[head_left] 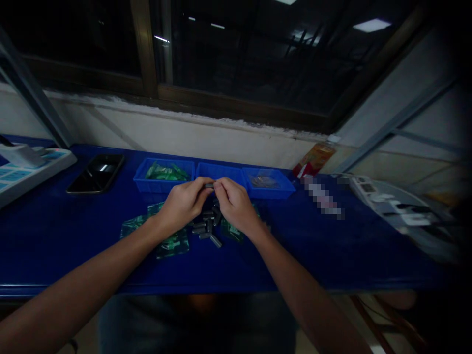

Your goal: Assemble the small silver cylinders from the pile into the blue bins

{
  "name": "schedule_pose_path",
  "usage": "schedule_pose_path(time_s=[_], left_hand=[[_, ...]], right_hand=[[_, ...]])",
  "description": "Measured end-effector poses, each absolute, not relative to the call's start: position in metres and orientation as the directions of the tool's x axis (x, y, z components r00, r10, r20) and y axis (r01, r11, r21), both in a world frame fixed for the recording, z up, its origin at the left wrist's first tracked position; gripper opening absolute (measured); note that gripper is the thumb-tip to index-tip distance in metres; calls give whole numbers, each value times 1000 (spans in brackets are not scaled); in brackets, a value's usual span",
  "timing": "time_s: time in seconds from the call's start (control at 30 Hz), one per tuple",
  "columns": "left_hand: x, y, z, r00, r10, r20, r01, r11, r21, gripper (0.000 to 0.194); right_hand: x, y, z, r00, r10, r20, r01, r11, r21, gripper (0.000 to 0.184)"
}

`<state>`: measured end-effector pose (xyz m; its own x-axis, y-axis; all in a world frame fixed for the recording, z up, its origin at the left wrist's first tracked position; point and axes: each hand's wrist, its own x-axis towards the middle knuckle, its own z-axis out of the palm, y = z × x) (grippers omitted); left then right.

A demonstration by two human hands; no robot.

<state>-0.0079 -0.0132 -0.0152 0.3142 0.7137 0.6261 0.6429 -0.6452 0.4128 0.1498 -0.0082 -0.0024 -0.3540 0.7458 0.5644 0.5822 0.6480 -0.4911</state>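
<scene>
My left hand (pixel 187 200) and my right hand (pixel 233 200) meet above the blue table, fingers closed on a small dark grey cylinder (pixel 209 185) between them. Its far side is hidden by the fingers. Just below lies a loose pile of similar dark cylinders (pixel 199 229). Green-printed clear plastic bags (pixel 173 244) lie flat beside the pile under my left wrist, and another green bag (pixel 232 231) is under my right wrist. Behind my hands stands an open blue bin (pixel 221 171), partly covered by them.
A blue bin (pixel 139 185) with green packets stands left, another (pixel 287 191) with small thin pieces right. A phone (pixel 96 173) and a white power strip (pixel 55 164) lie left. An orange-labelled bottle (pixel 316 158) and a pale device with cables (pixel 387 206) are right. A wall and window rise behind.
</scene>
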Motion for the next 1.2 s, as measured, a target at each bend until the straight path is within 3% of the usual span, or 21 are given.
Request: schedule_pose_path(time_s=[0.3, 0.53, 0.83, 1.2], left_hand=[[-13, -12, -14, 297, 800, 521, 741, -538, 403, 38], [-21, -10, -11, 268, 749, 605, 627, -613, 481, 30], [-19, -3, -18, 289, 684, 669, 623, -665, 411, 23], [-20, -1, -17, 196, 731, 653, 655, -594, 468, 27]], right_hand=[[148, -9, -13, -382, 714, 587, 507, 693, -513, 10], [138, 0, -23, -331, 746, 578, 578, 644, -501, 24], [141, 9, -23, -296, 784, 546, 567, 604, -560, 37], [141, 7, -25, -381, 720, 579, 546, 681, -488, 16]])
